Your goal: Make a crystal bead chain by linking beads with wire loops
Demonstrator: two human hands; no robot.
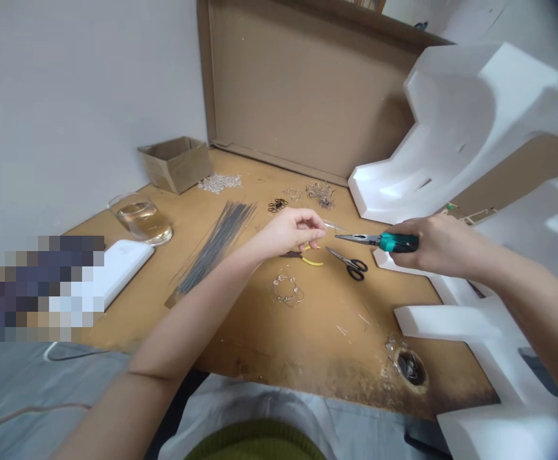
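My right hand (pixel 434 243) is wrapped round the green and black handles of needle-nose pliers (pixel 379 241), whose jaws point left. Just left of the jaw tips, the fingers of my left hand (pixel 300 231) are pinched together; what they hold is too small to make out. A thin wire piece (pixel 333 226) shows close to those fingertips. Under my left hand lies a yellow-handled tool (pixel 311 261), partly hidden. Scissors with black handles (pixel 354 265) rest below the pliers. Nearer me on the table is a wire ring with clear beads (pixel 286 289).
A bundle of grey wires (pixel 216 246) lies left of my forearm. Clear beads (pixel 220 183), black loops (pixel 277 205) and tangled wire pieces (pixel 321 193) sit farther back. A cardboard box (pixel 176 166), a glass of liquid (pixel 142 220) and white foam (pixel 379 191) border the table (pixel 259 345).
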